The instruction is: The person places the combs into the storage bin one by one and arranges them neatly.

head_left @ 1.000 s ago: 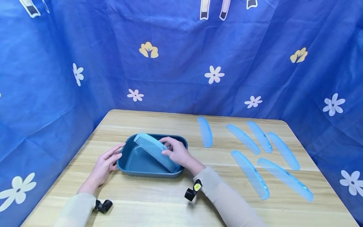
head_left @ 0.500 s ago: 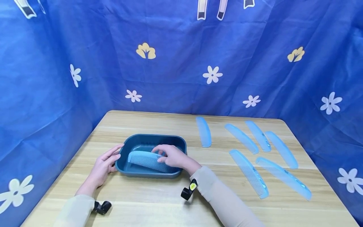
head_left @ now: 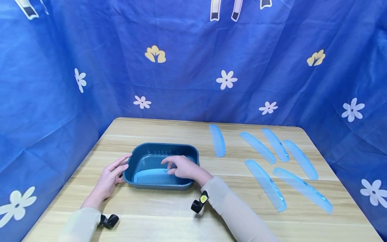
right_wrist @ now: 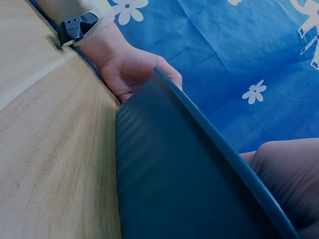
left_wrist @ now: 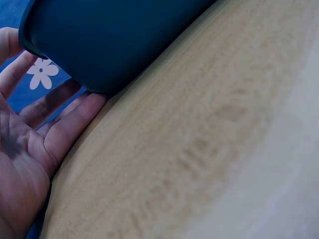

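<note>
A light blue comb (head_left: 157,177) lies in the dark teal plastic tub (head_left: 161,185), its back up and its teeth toward the front wall. Over it, inside the tub, is my right hand (head_left: 182,167). The index finger is extended and the thumb is at the comb's back, with a gap between them. In the right wrist view, the tub's wall hides most of that hand (right_wrist: 291,174) and all of the comb. My left hand (head_left: 109,176) rests against the tub's left end, fingers fairly straight. The left wrist view shows these fingers (left_wrist: 75,119) touching the tub's end.
Several matching combs lie spread on the right of the wooden table (head_left: 151,215), among them a near one (head_left: 267,186), a far upright one (head_left: 217,140) and one at the right (head_left: 302,190). A blue patterned cloth (head_left: 187,84) surrounds the table's back and sides.
The comb has gone from slanting over the tub's rim in my right hand to lying down inside the tub. My right fingers have loosened from it. My left hand has stayed at the tub.
</note>
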### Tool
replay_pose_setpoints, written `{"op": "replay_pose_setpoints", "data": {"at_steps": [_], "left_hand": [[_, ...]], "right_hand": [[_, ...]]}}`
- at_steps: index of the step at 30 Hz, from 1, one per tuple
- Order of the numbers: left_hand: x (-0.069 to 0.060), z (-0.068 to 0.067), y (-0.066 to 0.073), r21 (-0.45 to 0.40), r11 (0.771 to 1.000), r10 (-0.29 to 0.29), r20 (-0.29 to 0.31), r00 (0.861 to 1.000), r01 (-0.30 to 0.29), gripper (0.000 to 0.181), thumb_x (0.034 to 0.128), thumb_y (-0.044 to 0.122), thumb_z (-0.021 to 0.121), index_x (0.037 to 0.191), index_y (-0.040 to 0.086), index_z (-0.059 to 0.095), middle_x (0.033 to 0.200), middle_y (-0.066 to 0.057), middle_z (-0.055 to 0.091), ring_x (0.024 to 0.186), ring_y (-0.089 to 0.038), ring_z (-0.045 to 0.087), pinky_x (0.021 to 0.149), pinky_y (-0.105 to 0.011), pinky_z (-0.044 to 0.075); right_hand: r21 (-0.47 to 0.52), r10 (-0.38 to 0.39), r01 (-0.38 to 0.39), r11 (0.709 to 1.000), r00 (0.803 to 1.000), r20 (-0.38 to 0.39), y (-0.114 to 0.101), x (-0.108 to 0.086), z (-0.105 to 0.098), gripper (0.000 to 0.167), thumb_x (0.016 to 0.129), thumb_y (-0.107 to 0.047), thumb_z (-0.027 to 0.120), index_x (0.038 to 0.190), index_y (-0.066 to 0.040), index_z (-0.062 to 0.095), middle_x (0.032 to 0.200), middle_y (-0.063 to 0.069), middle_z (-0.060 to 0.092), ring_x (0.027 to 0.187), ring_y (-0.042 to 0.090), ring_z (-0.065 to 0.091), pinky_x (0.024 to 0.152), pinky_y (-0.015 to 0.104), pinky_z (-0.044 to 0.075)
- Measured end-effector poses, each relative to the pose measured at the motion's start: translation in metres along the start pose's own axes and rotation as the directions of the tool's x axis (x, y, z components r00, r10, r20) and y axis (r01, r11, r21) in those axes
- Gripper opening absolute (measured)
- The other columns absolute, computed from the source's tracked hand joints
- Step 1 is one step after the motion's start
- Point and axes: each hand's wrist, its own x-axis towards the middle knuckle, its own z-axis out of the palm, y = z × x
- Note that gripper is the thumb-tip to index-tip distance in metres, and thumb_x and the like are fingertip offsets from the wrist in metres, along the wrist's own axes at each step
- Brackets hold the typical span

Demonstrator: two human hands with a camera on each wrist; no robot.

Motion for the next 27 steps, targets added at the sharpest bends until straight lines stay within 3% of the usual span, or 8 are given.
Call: {"op": "replay_pose_setpoints", "data": {"at_steps": [6,10,17,23,27], "left_hand": [[-0.002,0.002,0.000,-0.020,0.999,0.025,0.010,1.000,-0.025,0.045,0.0974,0.013,0.049,0.141,0.008,0.039,0.122,0.010,0.055,0.096,-0.010,0.062,0.067,-0.028,0.054],[-0.003,0.002,0.000,-0.032,0.999,0.036,0.016,0.999,-0.036,0.045,0.0975,0.012,0.048,0.142,0.008,0.038,0.123,0.010,0.054,0.095,-0.009,0.062,0.066,-0.028,0.054],[-0.004,0.004,0.000,-0.029,0.999,0.030,0.000,1.000,-0.030,0.045,0.0974,0.013,0.049,0.141,0.009,0.040,0.123,0.008,0.053,0.095,-0.010,0.062,0.066,-0.027,0.054],[-0.005,0.005,0.001,0.024,1.000,0.003,-0.011,1.000,-0.003,0.045,0.0976,0.018,0.049,0.141,0.011,0.040,0.123,0.009,0.051,0.097,-0.009,0.061,0.067,-0.028,0.054],[-0.006,0.005,0.002,0.044,0.999,-0.003,-0.019,1.000,0.004,0.045,0.0978,0.019,0.049,0.142,0.012,0.040,0.123,0.011,0.050,0.098,-0.008,0.061,0.068,-0.029,0.054]], "right_hand": [[0.015,-0.035,0.036,0.999,0.999,-0.025,0.002,-0.002,0.000,0.040,0.089,-0.013,0.064,0.128,-0.013,0.055,0.094,-0.006,0.061,0.075,0.002,0.054,0.068,0.019,0.045],[0.035,-0.070,0.074,0.997,0.992,-0.108,0.004,-0.005,0.000,0.036,0.090,-0.013,0.062,0.126,-0.012,0.057,0.089,-0.009,0.061,0.078,0.001,0.054,0.069,0.018,0.045],[0.126,-0.114,0.160,0.979,0.944,-0.310,0.006,-0.011,-0.001,0.032,0.093,-0.017,0.058,0.124,-0.011,0.057,0.094,-0.009,0.060,0.084,0.003,0.054,0.070,0.018,0.046],[0.231,-0.064,0.172,0.957,0.909,-0.412,0.006,-0.011,-0.007,0.032,0.093,-0.015,0.058,0.125,-0.012,0.056,0.095,-0.003,0.060,0.074,0.007,0.056,0.060,0.022,0.049],[0.305,-0.016,0.164,0.938,0.900,-0.437,0.008,-0.010,-0.011,0.033,0.092,-0.012,0.059,0.125,-0.011,0.056,0.095,0.001,0.060,0.068,0.014,0.058,0.055,0.025,0.051]]}}
